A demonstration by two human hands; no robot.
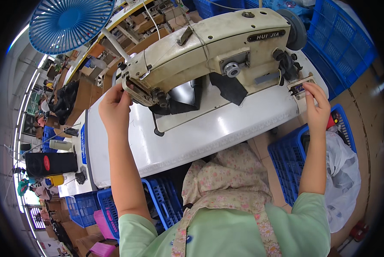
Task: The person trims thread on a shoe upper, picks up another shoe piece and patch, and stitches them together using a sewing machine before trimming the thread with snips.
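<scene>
An off-white industrial sewing machine [192, 38] stands on a white table [209, 132]. My left hand [114, 107] is at the left end of its head, thumb and fingers closed together against the metal by the face plate; what they grip is hidden. Dark fabric or leather pieces [187, 100] lie under the arm around the needle area, and another dark piece [229, 88] rests against the machine's base. At the table's right end, my right hand [317, 103] has its fingers bent and closed over the edge of a small metal-framed unit [298, 88]. Anything between those fingertips is too small to make out.
A blue fan [69, 21] rises at the far left. Blue crates [344, 38] stand behind on the right, and another blue basket [286, 167] with a clear plastic bag [342, 180] is below my right arm. More baskets [162, 197] sit beneath the table's left side.
</scene>
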